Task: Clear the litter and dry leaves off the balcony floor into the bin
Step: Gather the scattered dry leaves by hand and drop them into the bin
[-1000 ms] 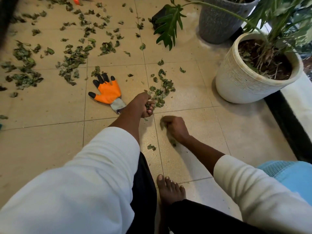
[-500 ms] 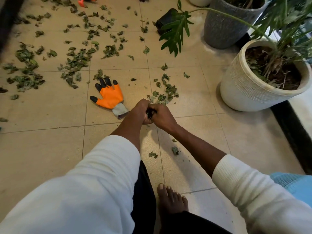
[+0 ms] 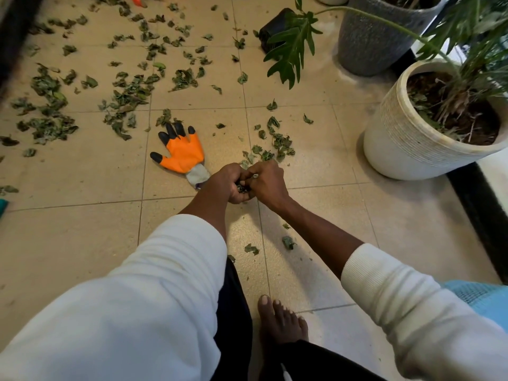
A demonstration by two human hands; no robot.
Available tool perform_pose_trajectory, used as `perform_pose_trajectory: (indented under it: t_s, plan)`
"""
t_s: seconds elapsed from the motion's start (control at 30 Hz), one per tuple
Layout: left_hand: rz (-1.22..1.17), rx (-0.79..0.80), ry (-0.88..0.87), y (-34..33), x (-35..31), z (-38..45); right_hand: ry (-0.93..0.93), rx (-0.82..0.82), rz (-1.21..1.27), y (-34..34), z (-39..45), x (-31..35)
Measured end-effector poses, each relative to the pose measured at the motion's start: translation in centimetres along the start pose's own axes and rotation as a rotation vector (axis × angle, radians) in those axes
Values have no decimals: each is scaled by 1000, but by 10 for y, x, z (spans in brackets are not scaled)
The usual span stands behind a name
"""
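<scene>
Progress, early: left hand [image 3: 224, 185] and right hand [image 3: 265, 182] clutch one leaf wad [image 3: 243, 187] at centre; scattered leaves [image 3: 123, 97] fill upper left, no bin visible.

I see an orange glove [image 3: 183, 156] flat mid-floor; a white planter [image 3: 406, 144] and grey pot [image 3: 368, 45] by the right edge, perhaps a black pot [image 3: 270, 30] behind.

Beige speckled stone-look floor tiles [image 3: 68, 243] show a smooth, faintly glossy face with thin grout lines. Scattered dull-green dry leaves [image 3: 126, 97] look crinkled and matt. The orange rubber-coated work glove [image 3: 182, 155] has a matt coating, shiny black plastic claw tips and a grey knitted cuff. The cream ribbed round planter [image 3: 406, 144] looks rough, wound like cord; the grey round planter [image 3: 368, 42] looks grainy and matt. Soft white ribbed cloth sleeves [image 3: 384, 292] cover both arms.
</scene>
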State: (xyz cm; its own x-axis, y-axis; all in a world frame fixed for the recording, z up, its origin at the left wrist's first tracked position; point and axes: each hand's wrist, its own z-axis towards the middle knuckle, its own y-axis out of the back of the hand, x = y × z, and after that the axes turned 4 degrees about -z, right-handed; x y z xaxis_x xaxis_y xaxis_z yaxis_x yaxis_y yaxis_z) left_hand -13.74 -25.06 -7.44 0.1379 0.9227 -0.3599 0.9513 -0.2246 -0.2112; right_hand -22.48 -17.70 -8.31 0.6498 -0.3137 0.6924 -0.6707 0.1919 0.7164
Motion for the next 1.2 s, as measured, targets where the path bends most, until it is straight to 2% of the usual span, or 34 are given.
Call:
perform_pose_trajectory:
  t_s: [0.1,0.2,0.27,0.33,0.43,0.5,0.53,0.6,0.67,0.73,0.8,0.9,1.07,1.2]
  plan:
    - [-1,25,18,-1,0,3,-90,14,74,1,-4,-2]
    - [40,15,21,-4,1,5,-78,-28,66,4,-8,-3]
    - [62,-16,6,-7,2,5,-63,16,63,11,-10,0]
    - [67,-23,6,-9,2,7,-89,62,193,21,-12,-1]
    - [117,22,27,-11,1,12,-181,-114,385,36,-20,-12]
    - [190,47,34,-14,2,14,-219,-159,309,41,-30,-30]
    - [226,58,32,-17,3,13,-217,-99,203,42,-37,-42]
    - [271,67,14,-22,5,13,-158,134,-25,40,-56,-65]
    - [305,62,3,-26,6,13,-22,349,-170,35,-75,-84]
    - [320,64,-4,-29,8,15,132,481,-323,29,-92,-99]
    - [330,72,-10,-31,8,14,248,539,-450,28,-104,-111]
    - [341,71,-21,-31,7,14,389,523,-512,30,-118,-120]
    - [361,55,-32,-22,3,12,544,290,-611,30,-134,-130]
    - [361,29,-49,-7,-3,7,493,193,-543,12,-122,-113]
